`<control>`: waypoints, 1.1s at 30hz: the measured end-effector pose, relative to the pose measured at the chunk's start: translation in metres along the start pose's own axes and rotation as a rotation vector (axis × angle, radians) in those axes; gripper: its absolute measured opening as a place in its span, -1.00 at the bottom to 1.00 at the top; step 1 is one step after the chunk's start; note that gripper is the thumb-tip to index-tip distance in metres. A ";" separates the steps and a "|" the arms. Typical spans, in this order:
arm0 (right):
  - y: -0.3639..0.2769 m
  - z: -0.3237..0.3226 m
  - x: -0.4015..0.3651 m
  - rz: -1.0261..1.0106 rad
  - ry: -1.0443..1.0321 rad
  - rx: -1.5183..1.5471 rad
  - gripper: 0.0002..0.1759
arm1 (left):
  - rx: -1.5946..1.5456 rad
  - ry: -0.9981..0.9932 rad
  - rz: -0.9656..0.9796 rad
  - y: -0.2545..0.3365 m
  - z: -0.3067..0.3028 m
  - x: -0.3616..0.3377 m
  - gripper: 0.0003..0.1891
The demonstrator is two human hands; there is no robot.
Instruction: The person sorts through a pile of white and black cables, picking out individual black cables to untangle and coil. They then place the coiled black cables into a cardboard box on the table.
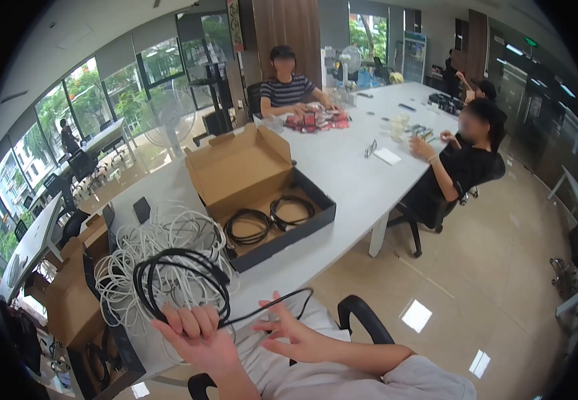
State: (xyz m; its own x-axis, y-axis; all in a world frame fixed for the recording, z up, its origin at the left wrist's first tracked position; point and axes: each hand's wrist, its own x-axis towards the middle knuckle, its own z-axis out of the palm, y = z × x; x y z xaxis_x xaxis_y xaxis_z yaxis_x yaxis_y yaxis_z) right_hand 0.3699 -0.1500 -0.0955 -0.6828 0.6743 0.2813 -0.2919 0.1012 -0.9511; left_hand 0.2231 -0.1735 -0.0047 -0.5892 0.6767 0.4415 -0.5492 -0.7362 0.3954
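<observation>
My left hand (199, 333) is closed round a coiled black cable (144, 287), held up in front of a tangled heap of white cables (122, 267). From the coil a loose length of black cable runs right, past my right hand (292, 333), and bends in a loop above it. The fingers of my right hand are spread, with nothing gripped between them. Beyond, an open cardboard box (239, 163) with dark outer sides holds two coiled black cables (248, 227) lying side by side.
Another open box (79, 287) with black cable inside stands at the lower left. Across the white table (342, 180), one person sits behind red packets (319, 119); another sits at the right near a white notepad (388, 156). A chair armrest (362, 313) is beside me.
</observation>
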 end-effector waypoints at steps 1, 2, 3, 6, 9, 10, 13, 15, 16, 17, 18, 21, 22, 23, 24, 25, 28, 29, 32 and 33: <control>0.003 -0.003 0.002 -0.044 0.055 -0.028 0.09 | 0.001 -0.014 -0.005 0.001 -0.002 0.001 -0.58; 0.002 -0.008 0.005 -0.055 0.105 0.037 0.07 | 0.006 -0.025 -0.013 0.003 -0.005 0.000 -0.58; 0.000 -0.013 0.008 -0.063 0.154 0.104 0.05 | 0.012 -0.033 -0.022 0.005 -0.007 0.000 -0.58; -0.020 -0.016 0.015 -0.197 0.306 0.152 -0.11 | 0.018 -0.055 -0.144 0.004 -0.014 0.001 -0.57; -0.032 -0.023 0.013 -0.266 0.372 0.118 -0.24 | -0.060 -0.019 -0.309 0.003 -0.012 -0.004 -0.59; -0.033 -0.026 0.012 -0.254 0.359 0.106 -0.26 | -0.095 -0.008 -0.360 0.000 -0.009 -0.003 -0.60; -0.039 -0.036 0.018 -0.261 0.328 0.038 -0.29 | -0.050 -0.134 -0.534 -0.003 -0.019 -0.008 -0.57; -0.039 -0.034 0.011 -0.257 0.330 -0.018 -0.32 | 0.024 -0.153 -0.628 -0.004 -0.024 -0.012 -0.54; -0.040 -0.037 0.011 -0.253 0.349 -0.148 -0.32 | 0.018 -0.161 -0.669 -0.008 -0.025 -0.012 -0.54; -0.038 -0.039 0.011 -0.246 0.367 -0.270 -0.33 | 0.019 -0.164 -0.712 -0.010 -0.027 -0.013 -0.54; -0.035 -0.040 0.011 -0.235 0.385 -0.386 -0.34 | 0.025 -0.164 -0.758 -0.011 -0.028 -0.014 -0.54; -0.036 -0.042 0.013 -0.297 0.432 -0.646 -0.29 | 0.079 -0.220 -0.789 -0.023 -0.028 -0.015 -0.55; -0.038 -0.044 0.014 -0.333 0.443 -0.738 -0.27 | 0.094 -0.249 -0.795 -0.027 -0.029 -0.014 -0.56; -0.041 -0.045 0.015 -0.376 0.444 -0.840 -0.24 | 0.106 -0.254 -0.820 -0.030 -0.028 -0.014 -0.55; -0.042 -0.045 0.014 -0.379 0.445 -0.854 -0.24 | 0.095 -0.249 -0.837 -0.033 -0.027 -0.014 -0.55; -0.043 -0.045 0.013 -0.382 0.448 -0.869 -0.24 | 0.083 -0.245 -0.855 -0.036 -0.026 -0.014 -0.55; -0.046 -0.045 0.006 -0.386 0.461 -0.880 -0.24 | 0.041 -0.248 -0.922 -0.045 -0.026 -0.017 -0.57; -0.046 -0.044 0.003 -0.394 0.471 -0.879 -0.23 | 0.027 -0.254 -0.945 -0.048 -0.025 -0.019 -0.58; -0.050 -0.044 -0.005 -0.366 0.491 -0.872 -0.20 | -0.043 -0.264 -1.014 -0.053 -0.023 -0.023 -0.58; -0.051 -0.044 -0.006 -0.351 0.497 -0.844 -0.21 | -0.075 -0.277 -1.031 -0.054 -0.024 -0.023 -0.58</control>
State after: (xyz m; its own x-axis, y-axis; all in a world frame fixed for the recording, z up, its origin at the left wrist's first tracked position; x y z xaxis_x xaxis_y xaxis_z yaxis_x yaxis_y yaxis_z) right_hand 0.4186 -0.1272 -0.0545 -0.2410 0.7141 0.6572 0.2733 0.6997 -0.6601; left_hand 0.2521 -0.1489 -0.0557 0.3302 0.9393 0.0936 -0.7456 0.1987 0.6361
